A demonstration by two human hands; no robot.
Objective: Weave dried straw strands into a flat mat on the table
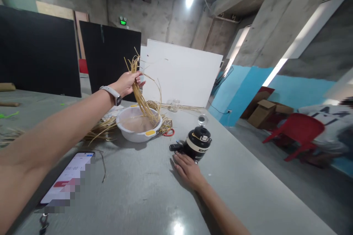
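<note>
My left hand (pixel 128 82), with a watch on the wrist, is raised and closed around a bundle of straw strips (pixel 141 97). The strips' lower ends hang into a white basin (pixel 135 136) of cloudy, brownish water; their upper ends stick out above my fist. Flat on the table, my right hand (pixel 189 169) rests with fingers stretched beside a black bottle with a cream band (pixel 198 145), its fingertips close to the bottle's base. Whether they touch it I cannot tell. More straw strips (pixel 103 128) lie left of the basin.
Behind the basin are a woven straw piece (pixel 166 123), a red-handled tool (pixel 169 132) and a glass jar (pixel 173 105). A phone (pixel 68 176) lies at front left. Beyond the table's right edge, a person (pixel 328 117) sits by a red chair (pixel 302 130).
</note>
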